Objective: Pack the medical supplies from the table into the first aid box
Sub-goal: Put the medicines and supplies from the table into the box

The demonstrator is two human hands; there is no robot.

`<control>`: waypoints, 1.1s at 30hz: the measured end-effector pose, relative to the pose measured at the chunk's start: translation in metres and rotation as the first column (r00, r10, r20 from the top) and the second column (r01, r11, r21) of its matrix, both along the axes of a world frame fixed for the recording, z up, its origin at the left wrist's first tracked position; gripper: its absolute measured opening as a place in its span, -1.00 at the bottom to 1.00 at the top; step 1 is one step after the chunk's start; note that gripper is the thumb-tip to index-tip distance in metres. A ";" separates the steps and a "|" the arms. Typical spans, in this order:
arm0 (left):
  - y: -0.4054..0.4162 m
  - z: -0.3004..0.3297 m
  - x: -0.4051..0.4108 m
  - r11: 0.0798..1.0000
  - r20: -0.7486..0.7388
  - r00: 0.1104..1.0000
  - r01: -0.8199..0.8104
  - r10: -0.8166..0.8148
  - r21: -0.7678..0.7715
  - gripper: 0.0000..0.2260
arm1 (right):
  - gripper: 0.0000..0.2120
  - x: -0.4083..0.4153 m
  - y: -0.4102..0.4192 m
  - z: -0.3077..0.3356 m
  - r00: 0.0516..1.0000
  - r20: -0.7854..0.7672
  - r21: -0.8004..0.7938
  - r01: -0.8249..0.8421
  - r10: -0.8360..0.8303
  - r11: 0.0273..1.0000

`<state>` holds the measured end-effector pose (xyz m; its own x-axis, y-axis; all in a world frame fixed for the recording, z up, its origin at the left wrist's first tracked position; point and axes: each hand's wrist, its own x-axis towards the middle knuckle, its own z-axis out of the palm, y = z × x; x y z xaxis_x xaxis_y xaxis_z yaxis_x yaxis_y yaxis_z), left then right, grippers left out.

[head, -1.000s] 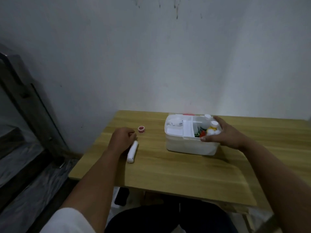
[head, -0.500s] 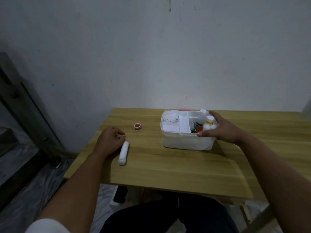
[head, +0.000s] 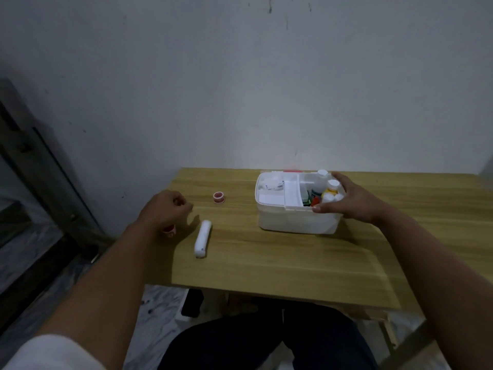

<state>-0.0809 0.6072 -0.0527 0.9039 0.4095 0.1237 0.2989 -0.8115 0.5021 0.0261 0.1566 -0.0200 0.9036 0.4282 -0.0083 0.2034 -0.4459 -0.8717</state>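
The white first aid box stands open on the wooden table, with several small bottles upright in its right compartment and white packets on its left. My right hand spans the box's right end, thumb on the front rim, fingers over the bottle caps. My left hand hovers at the table's left edge with curled fingers and nothing visible in them. A white bandage roll lies just right of it. A small red tape roll sits farther back. Another small red-rimmed item shows under my left wrist.
A grey wall runs right behind the table. A dark frame leans at the left, over a marble-patterned floor. My legs in dark trousers are under the table's near edge.
My left hand has lifted off the table a little and drawn left, away from the bandage roll, uncovering the small red-rimmed item. My right hand has stayed on the box.
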 end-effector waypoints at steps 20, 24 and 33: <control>-0.038 -0.013 0.026 0.999 0.023 0.999 -0.043 0.044 -0.022 -0.77 | 0.03 0.002 0.001 -0.001 1.000 -0.015 0.003 0.026 -0.026 1.000; -0.055 -0.014 0.052 1.000 0.009 1.000 -0.020 0.020 -0.005 -0.66 | -0.04 0.004 0.000 -0.003 1.000 -0.010 0.018 0.014 -0.014 1.000; -0.073 -0.015 0.081 0.976 -0.059 0.997 -0.040 0.053 0.214 -0.54 | 0.38 0.009 -0.002 -0.007 0.999 -0.029 -0.043 0.029 -0.031 0.999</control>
